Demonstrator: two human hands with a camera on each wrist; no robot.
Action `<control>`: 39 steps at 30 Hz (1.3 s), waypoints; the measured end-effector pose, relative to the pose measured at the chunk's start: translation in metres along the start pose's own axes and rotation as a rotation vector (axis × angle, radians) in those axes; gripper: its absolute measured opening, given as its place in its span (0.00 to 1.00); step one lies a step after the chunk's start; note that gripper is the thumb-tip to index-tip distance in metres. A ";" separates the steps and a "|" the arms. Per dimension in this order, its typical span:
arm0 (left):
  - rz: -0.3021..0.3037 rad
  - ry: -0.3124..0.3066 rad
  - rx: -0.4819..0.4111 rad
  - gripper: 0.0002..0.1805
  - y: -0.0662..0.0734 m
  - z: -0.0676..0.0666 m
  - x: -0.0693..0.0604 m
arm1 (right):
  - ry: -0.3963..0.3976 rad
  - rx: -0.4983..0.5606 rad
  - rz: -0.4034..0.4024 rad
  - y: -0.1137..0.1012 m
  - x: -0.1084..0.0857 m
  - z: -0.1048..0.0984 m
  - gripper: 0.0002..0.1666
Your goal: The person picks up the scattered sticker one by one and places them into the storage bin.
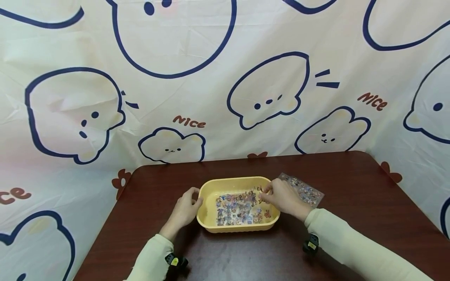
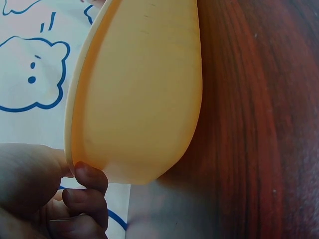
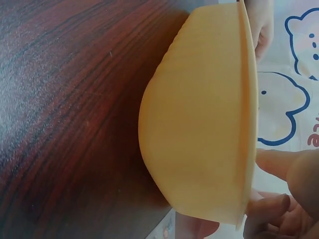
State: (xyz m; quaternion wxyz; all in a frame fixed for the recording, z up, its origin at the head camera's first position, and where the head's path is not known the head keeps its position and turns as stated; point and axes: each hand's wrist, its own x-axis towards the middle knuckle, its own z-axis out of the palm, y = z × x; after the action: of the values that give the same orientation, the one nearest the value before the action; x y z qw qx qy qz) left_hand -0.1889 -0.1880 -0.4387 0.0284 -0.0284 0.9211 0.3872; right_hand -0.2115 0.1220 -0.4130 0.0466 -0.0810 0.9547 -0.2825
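Observation:
In the head view a yellow plastic basin (image 1: 233, 229) sits on the table, with many small printed cut-outs (image 1: 235, 208) on its floor, several of them scattered at the right end. My left hand (image 1: 186, 208) pinches the rim at its left end; in the left wrist view its thumb and curled finger (image 2: 89, 177) meet at that rim. The right hand (image 1: 283, 197) reaches over the opposite rim, thumb and forefinger bent down beside the scattered cut-outs. Whether anything is between them cannot be told, since the basin wall (image 3: 199, 114) hides the tips in the right wrist view.
A clear sheet (image 1: 306, 191) covered with small printed figures lies on the table behind the right wrist. The dark red-brown table (image 1: 246, 257) backs onto a cream cloth (image 1: 211, 93) with blue cartoon outlines. Each wrist wears a black strapped device (image 1: 311, 244).

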 end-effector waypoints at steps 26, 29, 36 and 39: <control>0.023 0.010 -0.016 0.16 -0.002 0.001 -0.001 | -0.027 -0.108 0.000 -0.005 -0.007 -0.003 0.27; 0.020 0.006 -0.015 0.16 -0.002 0.001 -0.001 | -0.014 -0.108 -0.016 -0.005 -0.009 -0.003 0.26; 0.024 0.008 -0.010 0.16 -0.003 0.001 0.000 | 0.013 -0.098 -0.073 -0.003 -0.010 -0.006 0.23; 0.023 0.010 -0.004 0.16 -0.003 0.001 0.000 | 0.024 -0.087 -0.090 -0.003 -0.010 -0.008 0.22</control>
State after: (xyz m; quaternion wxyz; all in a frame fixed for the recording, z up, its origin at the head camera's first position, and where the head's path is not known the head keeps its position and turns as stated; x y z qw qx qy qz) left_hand -0.1888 -0.1891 -0.4418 0.0192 -0.0197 0.9207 0.3894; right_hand -0.2024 0.1256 -0.4048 0.0189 -0.1226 0.9620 -0.2434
